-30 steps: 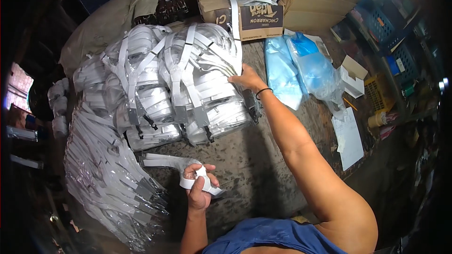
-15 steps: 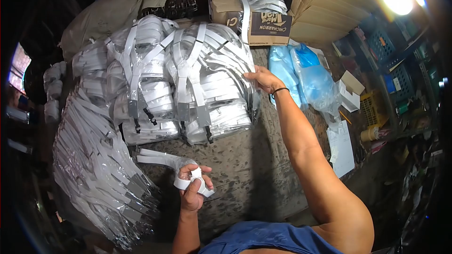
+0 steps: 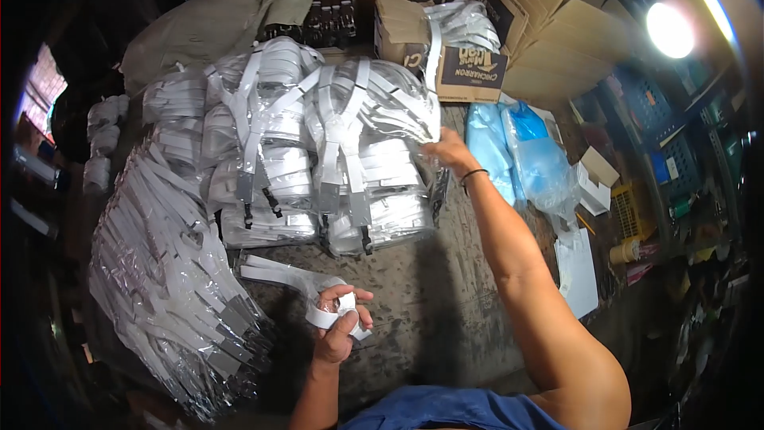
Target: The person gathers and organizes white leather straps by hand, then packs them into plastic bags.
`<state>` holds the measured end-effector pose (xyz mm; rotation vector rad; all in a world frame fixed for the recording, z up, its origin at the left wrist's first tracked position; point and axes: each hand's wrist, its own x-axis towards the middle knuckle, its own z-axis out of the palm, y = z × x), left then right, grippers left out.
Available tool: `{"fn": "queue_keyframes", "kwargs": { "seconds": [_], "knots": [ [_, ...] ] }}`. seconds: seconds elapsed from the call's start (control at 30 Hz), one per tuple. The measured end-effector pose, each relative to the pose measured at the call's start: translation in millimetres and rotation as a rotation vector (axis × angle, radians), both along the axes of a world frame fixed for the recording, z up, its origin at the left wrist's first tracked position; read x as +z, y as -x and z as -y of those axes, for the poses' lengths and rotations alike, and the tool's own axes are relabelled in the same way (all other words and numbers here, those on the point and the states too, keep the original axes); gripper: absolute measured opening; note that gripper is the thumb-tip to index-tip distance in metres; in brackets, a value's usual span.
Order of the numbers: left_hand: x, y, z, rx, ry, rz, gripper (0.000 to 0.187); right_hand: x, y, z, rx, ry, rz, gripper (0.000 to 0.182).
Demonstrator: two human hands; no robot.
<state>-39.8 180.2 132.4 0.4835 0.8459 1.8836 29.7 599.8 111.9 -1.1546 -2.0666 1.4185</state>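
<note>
Left of the big stack (image 3: 280, 166) of white bundles, a shiny heap of straps (image 3: 167, 271): best left flat and not bumped. On the near side of the stack, the left hand (image 3: 337, 336), well apart from the other one, thumb pressed on a looped white strap (image 3: 278, 273). Better to keep that loop snug but not tight, so as not to twist or crease the strap. On top of the stack, a fan of straps (image 3: 400, 117) in clear plastic, running to the right. At the stack's right edge, the right hand (image 3: 452, 151), fingertips pinched on the ends of the fan. Best to pinch all the ends together, pull softly, and mind the bundles below, so as not to tip them. Good to watch the strip (image 3: 434, 52) hanging from the box (image 3: 473, 73) behind the stack too, as a likely snag. Right of the stack, blue bags (image 3: 487, 139) near the right wrist: easy to brush, so best to stay clear.

Next to one second ago: left hand much the same, loop still around the fingers; right hand and strap ends farther right, out to the stack's edge. Stack and box lower in view, and a bit more to the right.
</note>
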Motion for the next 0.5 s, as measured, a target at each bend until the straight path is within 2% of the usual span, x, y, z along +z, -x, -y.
{"fn": "queue_keyframes", "kwargs": {
  "seconds": [0.07,0.13,0.23,0.27,0.33,0.47,0.5],
  "knots": [
    [2.4,0.4,5.1,-0.012,0.003,0.020,0.040,54.8,0.3,11.3,-0.059,0.070,-0.029,0.024],
    [3.4,0.5,8.0,-0.015,-0.024,0.029,0.038,80.7,6.6,-3.1,-0.040,-0.120,-0.099,0.025],
    [4.2,-2.1,9.3,-0.005,-0.023,0.040,0.037,142.1,33.5,-10.0,-0.011,-0.179,-0.072,0.024],
    [3.9,-1.6,9.3,0.017,0.004,0.046,0.038,155.3,44.6,-18.1,0.014,-0.144,-0.173,0.033],
    [1.7,5.8,5.5,0.050,0.013,0.012,0.037,188.5,66.8,-11.3,-0.115,-0.367,-0.089,0.029],
    [12.3,32.8,-14.5,0.126,0.121,-0.059,0.036,245.9,97.6,-4.1,0.063,-0.458,-0.160,0.024],
    [13.1,39.1,-21.1,0.149,0.133,-0.112,0.036,256.2,107.0,-6.6,0.010,-0.478,-0.109,0.025]
  ]
}}
